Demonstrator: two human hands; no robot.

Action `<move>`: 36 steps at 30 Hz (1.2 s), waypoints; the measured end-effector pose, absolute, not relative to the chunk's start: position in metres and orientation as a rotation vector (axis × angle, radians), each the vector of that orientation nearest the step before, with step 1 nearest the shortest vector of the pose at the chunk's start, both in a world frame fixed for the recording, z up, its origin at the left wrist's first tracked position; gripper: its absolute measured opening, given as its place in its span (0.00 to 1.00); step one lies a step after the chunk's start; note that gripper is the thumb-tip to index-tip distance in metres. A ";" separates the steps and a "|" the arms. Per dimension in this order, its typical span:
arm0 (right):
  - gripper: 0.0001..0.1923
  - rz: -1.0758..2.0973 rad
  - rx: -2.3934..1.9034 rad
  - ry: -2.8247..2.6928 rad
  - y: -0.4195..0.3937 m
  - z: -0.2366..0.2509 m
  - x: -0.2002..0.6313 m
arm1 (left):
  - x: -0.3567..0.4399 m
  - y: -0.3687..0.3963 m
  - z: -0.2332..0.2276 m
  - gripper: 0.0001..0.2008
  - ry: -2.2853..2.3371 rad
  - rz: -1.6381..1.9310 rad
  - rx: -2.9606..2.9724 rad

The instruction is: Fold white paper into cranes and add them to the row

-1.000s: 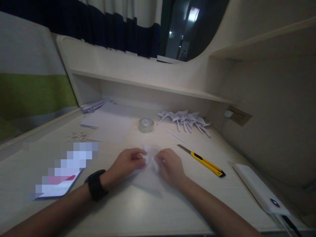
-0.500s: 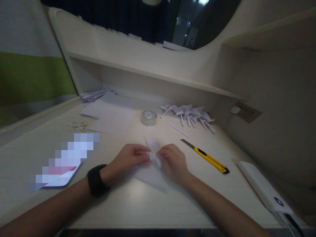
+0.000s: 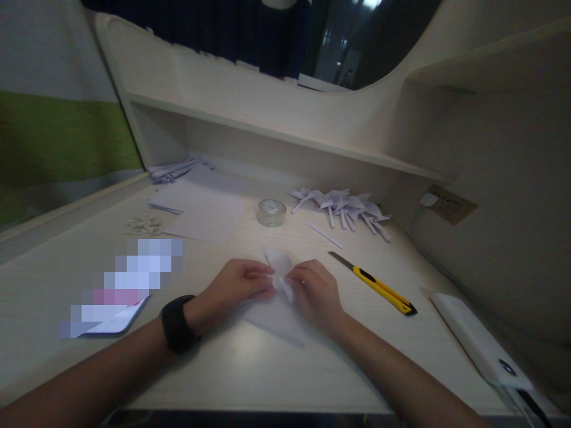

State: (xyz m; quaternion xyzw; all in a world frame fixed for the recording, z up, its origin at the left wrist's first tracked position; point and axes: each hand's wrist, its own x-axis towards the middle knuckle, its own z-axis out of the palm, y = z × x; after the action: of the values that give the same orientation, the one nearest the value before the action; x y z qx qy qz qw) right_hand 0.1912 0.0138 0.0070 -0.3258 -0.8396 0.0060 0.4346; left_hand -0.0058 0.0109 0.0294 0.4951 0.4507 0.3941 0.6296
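Between my two hands is a white paper pinwheel (image 3: 279,261), its folded blades gathered toward the middle. My left hand (image 3: 236,284), with a black band on the wrist, pinches the pinwheel from the left near its centre. From the right, my right hand (image 3: 316,291) grips it with bent fingers; the fingertips partly cover the centre. A flat part of white paper (image 3: 276,324) spreads below the hands over the desk. To the right of my right hand lies a yellow utility knife (image 3: 383,289) with its blade out.
A clear tape roll (image 3: 271,213) sits behind my hands, near a thin paper stick (image 3: 324,235). Several finished paper pinwheels (image 3: 343,202) lie at the back right. Paper sheets (image 3: 205,202) are at the back left, a phone (image 3: 116,315) at left, and a white device (image 3: 475,336) at right.
The whole view has shifted slightly, with things appearing a little farther right. Both hands keep the same hold on the pinwheel.
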 end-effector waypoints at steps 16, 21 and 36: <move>0.08 -0.149 -0.724 -2.174 0.011 0.006 0.191 | -0.005 0.009 0.033 0.14 1.057 0.904 1.142; 0.10 -0.221 -0.679 -2.229 0.008 0.004 0.191 | -0.007 0.010 0.021 0.13 0.988 0.918 1.105; 0.08 -0.301 -0.691 -2.285 0.007 0.001 0.193 | -0.007 0.007 0.029 0.17 1.100 0.827 1.326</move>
State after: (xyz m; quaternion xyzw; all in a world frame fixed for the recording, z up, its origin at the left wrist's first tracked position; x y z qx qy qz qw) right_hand 0.1929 0.0072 0.0011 -0.2682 -0.8861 -0.1167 0.3596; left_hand -0.0074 0.0074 0.0291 0.5666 0.4702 0.3535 0.5770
